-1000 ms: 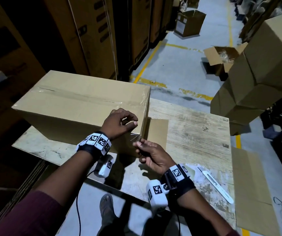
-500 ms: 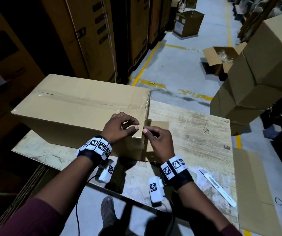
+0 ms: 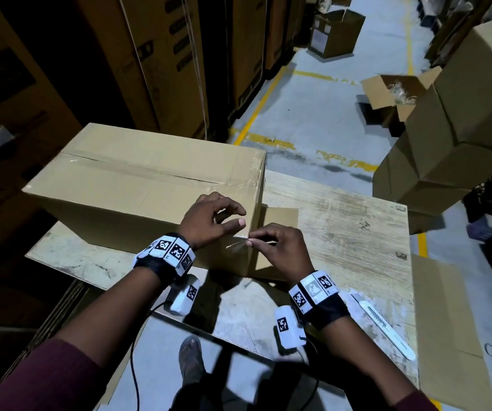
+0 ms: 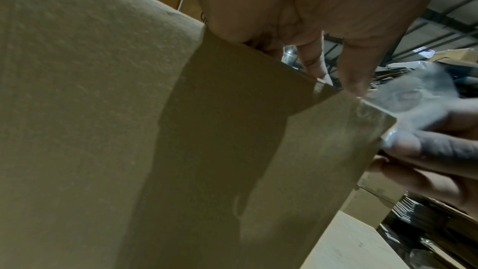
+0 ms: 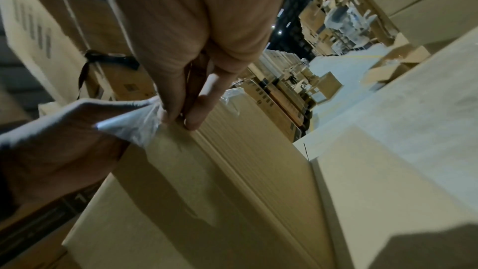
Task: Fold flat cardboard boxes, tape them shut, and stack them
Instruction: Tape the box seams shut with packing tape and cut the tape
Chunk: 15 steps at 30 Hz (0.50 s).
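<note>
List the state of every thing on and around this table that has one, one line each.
cardboard box: folded, top seam taped, standing on the wooden table.
clear tape: loose end stretched off the box's near right corner.
left hand: fingers curled at that corner, at the tape.
right hand: pinching the tape end.
box on the floor: flaps open.
white tool: lying on the table, untouched.

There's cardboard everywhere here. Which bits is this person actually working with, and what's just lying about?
In use:
cardboard box
clear tape, pinched by left hand and right hand
table

Lying about:
white tool on the table
open box on the floor
box stack
</note>
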Motion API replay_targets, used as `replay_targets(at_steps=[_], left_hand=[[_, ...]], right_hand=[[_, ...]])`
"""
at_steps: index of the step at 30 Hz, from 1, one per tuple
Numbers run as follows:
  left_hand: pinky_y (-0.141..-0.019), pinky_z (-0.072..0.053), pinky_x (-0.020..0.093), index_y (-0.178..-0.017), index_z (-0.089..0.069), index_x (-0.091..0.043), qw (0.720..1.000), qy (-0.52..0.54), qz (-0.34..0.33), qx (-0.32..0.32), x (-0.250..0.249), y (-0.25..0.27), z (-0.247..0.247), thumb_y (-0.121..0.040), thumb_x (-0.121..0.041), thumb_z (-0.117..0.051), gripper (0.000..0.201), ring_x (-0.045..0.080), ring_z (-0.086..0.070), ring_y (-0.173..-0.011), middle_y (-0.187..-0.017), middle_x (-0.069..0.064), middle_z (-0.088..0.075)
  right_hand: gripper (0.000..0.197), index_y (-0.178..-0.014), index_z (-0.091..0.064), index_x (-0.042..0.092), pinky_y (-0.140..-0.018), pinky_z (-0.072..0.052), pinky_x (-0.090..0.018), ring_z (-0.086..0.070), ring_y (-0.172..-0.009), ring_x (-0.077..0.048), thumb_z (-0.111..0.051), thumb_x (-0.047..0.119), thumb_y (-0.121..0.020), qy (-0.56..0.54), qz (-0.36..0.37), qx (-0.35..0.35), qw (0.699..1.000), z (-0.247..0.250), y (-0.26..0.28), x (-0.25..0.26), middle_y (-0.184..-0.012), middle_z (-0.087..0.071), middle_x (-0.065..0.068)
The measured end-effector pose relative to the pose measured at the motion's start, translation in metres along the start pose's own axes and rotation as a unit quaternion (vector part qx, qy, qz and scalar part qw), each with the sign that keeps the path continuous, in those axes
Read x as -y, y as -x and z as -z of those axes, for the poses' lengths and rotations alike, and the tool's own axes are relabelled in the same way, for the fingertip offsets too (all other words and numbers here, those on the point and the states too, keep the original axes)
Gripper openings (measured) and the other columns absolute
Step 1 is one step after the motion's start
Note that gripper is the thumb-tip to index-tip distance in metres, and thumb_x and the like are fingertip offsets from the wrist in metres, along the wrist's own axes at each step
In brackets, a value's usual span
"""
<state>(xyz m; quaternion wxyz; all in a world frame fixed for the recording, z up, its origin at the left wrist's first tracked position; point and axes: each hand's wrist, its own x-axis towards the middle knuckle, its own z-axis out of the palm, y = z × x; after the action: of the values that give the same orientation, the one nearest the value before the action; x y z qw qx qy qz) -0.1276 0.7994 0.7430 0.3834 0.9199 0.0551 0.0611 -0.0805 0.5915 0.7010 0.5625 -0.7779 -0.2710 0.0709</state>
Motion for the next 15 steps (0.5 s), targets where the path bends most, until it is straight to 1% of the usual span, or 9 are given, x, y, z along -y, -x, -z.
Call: replay_targets(at_steps=[1,3,6,8,10,11,13,14,15], left_hand=[[-0.086,-0.043,0.028,-0.097,-0.07,-0.045,1.0,-0.003,0.001,0.002,0.0,0.0,0.0,-0.071,-0.064,-0.067,0.033,0.008,-0.048,-0.102,-0.096,-0.015,-0.058],[-0.086,-0.042,0.029,-0.097,-0.067,-0.049,1.0,-0.015,-0.005,0.012,0.001,0.0,0.001,-0.065,-0.071,-0.064,0.039,0.009,-0.048,-0.102,-0.098,-0.015,-0.059],[-0.092,-0.042,0.032,-0.102,-0.062,-0.054,0.998,-0.043,-0.024,0.038,0.002,0.0,0.004,-0.061,-0.075,-0.066,0.046,0.011,-0.048,-0.105,-0.103,-0.014,-0.058],[-0.091,-0.04,0.032,-0.106,-0.061,-0.053,0.996,-0.064,-0.029,0.047,0.002,0.001,0.005,-0.057,-0.077,-0.066,0.055,0.011,-0.046,-0.105,-0.106,-0.014,-0.056],[-0.086,-0.038,0.031,-0.111,-0.062,-0.047,0.994,-0.094,-0.036,0.042,0.002,0.003,0.003,-0.055,-0.079,-0.066,0.065,0.011,-0.045,-0.104,-0.106,-0.014,-0.053],[-0.084,-0.038,0.032,-0.113,-0.061,-0.045,0.992,-0.117,-0.041,0.035,0.002,0.004,0.001,-0.053,-0.08,-0.066,0.069,0.013,-0.046,-0.104,-0.106,-0.013,-0.053],[-0.083,-0.041,0.035,-0.115,-0.058,-0.041,0.984,-0.168,-0.049,0.012,0.001,0.006,-0.004,-0.052,-0.079,-0.069,0.074,0.017,-0.049,-0.102,-0.107,-0.009,-0.054],[-0.083,-0.043,0.037,-0.116,-0.056,-0.04,0.981,-0.19,-0.051,0.001,0.001,0.007,-0.008,-0.051,-0.076,-0.074,0.076,0.019,-0.05,-0.101,-0.107,-0.007,-0.054],[-0.083,-0.043,0.038,-0.117,-0.054,-0.039,0.976,-0.209,-0.054,-0.007,0.001,0.008,-0.011,-0.051,-0.072,-0.079,0.078,0.021,-0.05,-0.101,-0.107,-0.006,-0.054]], right_hand=[[0.013,-0.088,-0.081,0.016,-0.073,-0.051,-0.013,-0.07,-0.079,-0.005,-0.088,0.016,-0.077,0.012,0.017,-0.004,1.0,-0.001,0.0,-0.002,-0.083,-0.075,0.005],[0.015,-0.087,-0.08,0.013,-0.069,-0.049,-0.01,-0.069,-0.077,-0.006,-0.089,0.016,-0.076,0.034,0.047,-0.018,0.998,-0.006,0.0,-0.004,-0.082,-0.074,0.002],[0.016,-0.084,-0.076,0.012,-0.066,-0.052,-0.013,-0.067,-0.075,-0.007,-0.089,0.012,-0.074,0.052,0.07,-0.047,0.995,-0.014,0.002,-0.008,-0.081,-0.071,0.0],[0.018,-0.081,-0.072,0.01,-0.063,-0.054,-0.017,-0.064,-0.074,-0.008,-0.088,0.011,-0.075,0.045,0.068,-0.054,0.995,-0.017,0.002,-0.01,-0.08,-0.068,-0.001],[0.022,-0.079,-0.066,0.011,-0.061,-0.052,-0.018,-0.061,-0.072,-0.007,-0.088,0.01,-0.074,0.05,0.072,-0.042,0.995,-0.019,0.0,-0.011,-0.08,-0.064,0.001],[0.026,-0.08,-0.063,0.012,-0.061,-0.05,-0.015,-0.059,-0.071,-0.007,-0.087,0.008,-0.074,0.056,0.073,-0.023,0.996,-0.018,-0.002,-0.011,-0.081,-0.061,0.002],[0.032,-0.083,-0.057,0.018,-0.06,-0.043,-0.012,-0.054,-0.069,-0.003,-0.084,0.003,-0.074,0.088,0.059,0.049,0.993,-0.013,-0.009,-0.01,-0.083,-0.058,0.004],[0.034,-0.084,-0.056,0.021,-0.062,-0.044,-0.014,-0.054,-0.071,-0.003,-0.082,0.0,-0.075,0.115,0.042,0.102,0.987,-0.007,-0.014,-0.01,-0.084,-0.058,0.005],[0.034,-0.086,-0.057,0.022,-0.065,-0.046,-0.017,-0.058,-0.074,-0.006,-0.079,-0.002,-0.077,0.143,0.024,0.157,0.977,0.001,-0.019,-0.01,-0.086,-0.06,0.006]])
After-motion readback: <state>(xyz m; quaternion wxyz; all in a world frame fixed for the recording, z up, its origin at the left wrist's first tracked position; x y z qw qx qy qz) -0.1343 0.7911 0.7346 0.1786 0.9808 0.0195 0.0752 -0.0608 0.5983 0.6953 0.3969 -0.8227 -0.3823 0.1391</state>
